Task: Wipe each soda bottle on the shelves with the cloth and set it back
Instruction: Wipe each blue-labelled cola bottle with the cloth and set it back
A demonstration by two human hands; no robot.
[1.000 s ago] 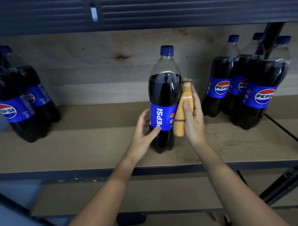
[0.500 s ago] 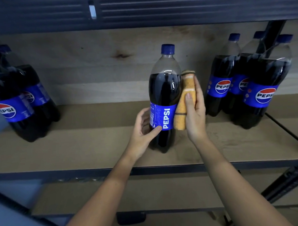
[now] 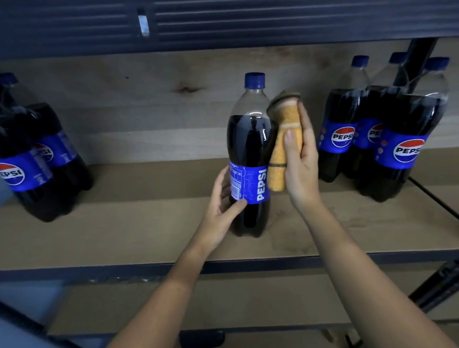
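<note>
The left hand (image 3: pixel 220 203) curls round the lower left side of the Pepsi bottle (image 3: pixel 250 157), thumb across the label. The bottle stands upright on the wooden shelf (image 3: pixel 120 231), long axis vertical, between both hands. Touching its right shoulder, the folded orange cloth (image 3: pixel 283 145) is clamped in the right hand (image 3: pixel 300 157), so the nearer path for the next wipe probably runs down that side.

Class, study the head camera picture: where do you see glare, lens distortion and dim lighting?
Head view: glare streaks run down the middle bottle; wide-angle distortion leans the left bottles and right bottles outward; light is dim overall, darkest on the upper shelf's underside.
</note>
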